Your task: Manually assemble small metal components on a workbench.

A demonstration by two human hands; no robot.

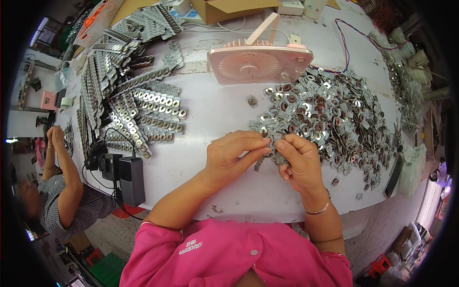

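Note:
My left hand [234,152] and my right hand [302,160] meet over the white table [191,184], in front of a loose pile of small metal parts [330,115]. Between the fingertips is a small grey metal piece [274,139], pinched from both sides. My right fingers also curl round more grey metal [286,155], partly hidden by the thumb. The pile's parts are flat plates, many with a round, shiny or brownish centre. On the left lie stacked strips of similar parts [158,100], set in rows.
A pink fan [251,64] stands at the back middle. Black power adapters with cables [131,177] lie at the left front edge. A cardboard box [229,10] and a white basket [100,21] are behind. Another person [67,191] sits at the left, arms raised over the table.

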